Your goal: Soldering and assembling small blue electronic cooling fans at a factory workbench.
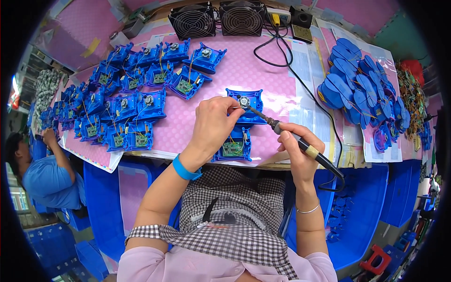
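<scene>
My right hand [304,149] is closed round the dark handle of a soldering iron [314,152]. The iron's tip reaches the edge of a round silver speaker [244,101] set in a blue plastic housing [256,116]. Beside that speaker, my left hand [217,117] pinches a thin wire [233,107] between thumb and forefinger; its far end is too small to follow. Just below lies the other blue half, holding a green circuit board [233,148], close to the table's front edge.
Rows of similar blue housings [149,107] with boards and speakers fill the table's left. Two black fans [241,19] stand at the back, near a soldering stand [301,23]. Blue oval parts [350,75] are piled right. A black cord [314,89] crosses the table. Another person [52,174] sits far left.
</scene>
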`<action>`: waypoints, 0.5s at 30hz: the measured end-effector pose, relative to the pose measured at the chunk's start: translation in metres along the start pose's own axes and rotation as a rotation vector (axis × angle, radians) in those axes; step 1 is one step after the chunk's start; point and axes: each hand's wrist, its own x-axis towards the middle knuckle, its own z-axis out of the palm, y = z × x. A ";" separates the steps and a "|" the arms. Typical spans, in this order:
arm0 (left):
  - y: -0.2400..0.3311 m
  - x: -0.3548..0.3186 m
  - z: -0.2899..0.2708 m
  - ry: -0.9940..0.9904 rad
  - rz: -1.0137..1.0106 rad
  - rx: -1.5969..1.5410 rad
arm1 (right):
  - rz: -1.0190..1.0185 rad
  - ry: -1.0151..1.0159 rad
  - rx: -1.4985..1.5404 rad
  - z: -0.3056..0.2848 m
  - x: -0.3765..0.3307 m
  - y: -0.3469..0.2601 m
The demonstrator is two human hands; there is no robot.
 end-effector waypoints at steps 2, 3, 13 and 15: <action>0.000 0.000 0.000 0.000 0.000 0.002 | -0.007 0.030 -0.001 -0.003 -0.001 -0.003; 0.000 0.000 0.001 -0.001 0.001 0.003 | -0.014 0.062 -0.003 -0.005 -0.002 -0.005; 0.002 0.000 0.002 -0.001 -0.006 0.005 | 0.021 0.188 0.070 -0.030 -0.013 -0.007; 0.002 0.000 0.002 -0.004 0.003 0.023 | -0.037 0.265 0.060 -0.036 -0.015 -0.002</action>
